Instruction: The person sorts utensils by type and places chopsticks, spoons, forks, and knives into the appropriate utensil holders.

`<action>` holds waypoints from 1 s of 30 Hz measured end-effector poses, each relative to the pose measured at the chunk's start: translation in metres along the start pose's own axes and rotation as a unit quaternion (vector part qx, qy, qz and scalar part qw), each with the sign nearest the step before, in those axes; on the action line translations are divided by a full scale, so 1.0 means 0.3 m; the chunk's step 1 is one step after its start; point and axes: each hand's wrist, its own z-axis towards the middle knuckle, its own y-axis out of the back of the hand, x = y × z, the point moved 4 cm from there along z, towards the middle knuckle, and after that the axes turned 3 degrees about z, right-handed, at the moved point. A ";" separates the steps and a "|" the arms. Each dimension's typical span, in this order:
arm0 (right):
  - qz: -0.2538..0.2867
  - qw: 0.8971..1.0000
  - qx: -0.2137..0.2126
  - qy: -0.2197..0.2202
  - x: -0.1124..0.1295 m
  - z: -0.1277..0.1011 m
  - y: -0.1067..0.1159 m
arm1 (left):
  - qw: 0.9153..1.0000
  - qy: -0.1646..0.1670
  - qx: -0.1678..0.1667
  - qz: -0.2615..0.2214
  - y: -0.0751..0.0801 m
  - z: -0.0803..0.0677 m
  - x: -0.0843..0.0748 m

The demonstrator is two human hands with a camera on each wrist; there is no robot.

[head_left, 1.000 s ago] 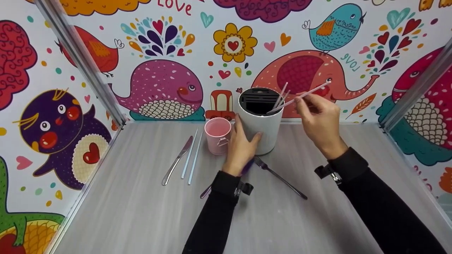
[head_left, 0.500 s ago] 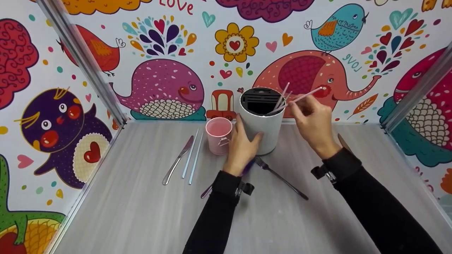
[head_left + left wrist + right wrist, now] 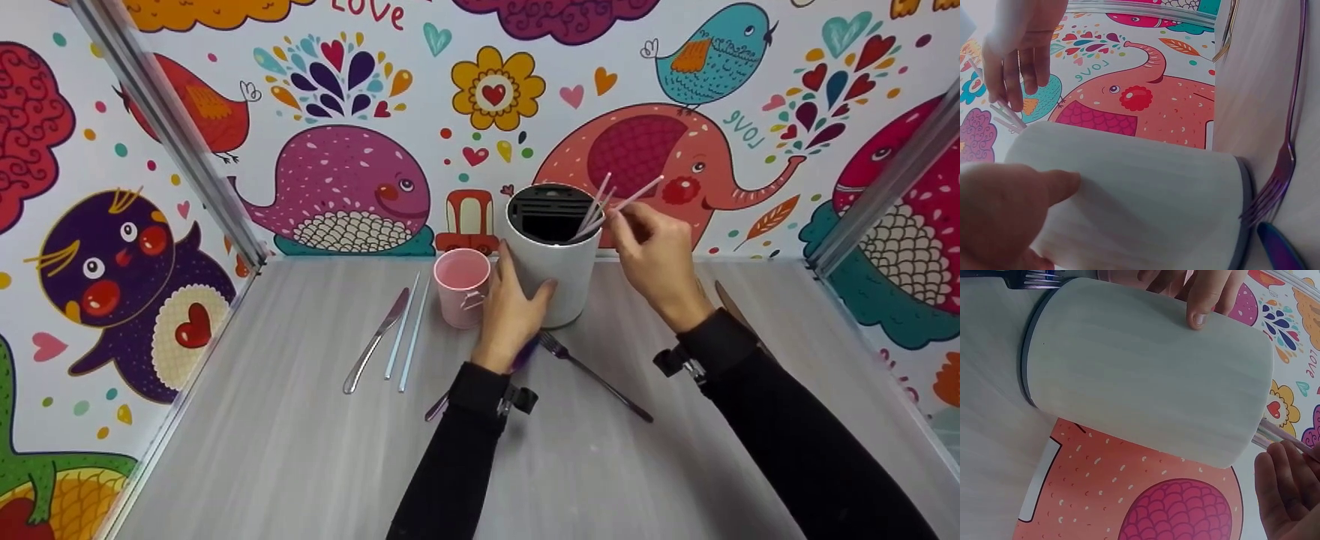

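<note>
Chopstick (image 3: 634, 197), pale pink, leans in the white holder (image 3: 555, 259) at the back of the table (image 3: 300, 450), its lower end inside; right hand (image 3: 652, 255) pinches it with curled fingers, left hand (image 3: 514, 311) wraps the holder's side beside a pink cup (image 3: 463, 286)

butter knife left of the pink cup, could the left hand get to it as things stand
Probably yes. The butter knife lies flat on bare tabletop beside two pale chopsticks, with nothing on top of it. The left hand now holds the white utensil holder, so it would have to let go and pass the pink cup.
</note>
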 end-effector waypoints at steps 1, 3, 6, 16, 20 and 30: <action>-0.002 1.000 0.003 -0.001 -0.001 0.001 -0.004 | 1.000 0.000 0.001 0.001 0.000 0.000 0.000; -0.008 1.000 0.007 -0.001 -0.001 0.003 -0.011 | 1.000 0.001 0.002 0.001 0.001 0.000 0.001; -0.020 1.000 0.015 -0.002 -0.003 0.006 -0.022 | 1.000 0.000 0.001 -0.002 0.002 0.002 -0.001; -0.039 0.999 0.017 0.028 -0.011 0.006 -0.073 | 1.000 -0.003 -0.006 0.003 -0.001 0.005 0.001; -0.052 0.998 0.015 0.032 -0.009 0.000 -0.086 | 1.000 -0.004 -0.011 0.007 0.000 0.007 0.002; -0.053 0.998 0.014 0.008 -0.024 -0.021 -0.109 | 1.000 0.001 -0.007 0.007 0.003 0.005 0.002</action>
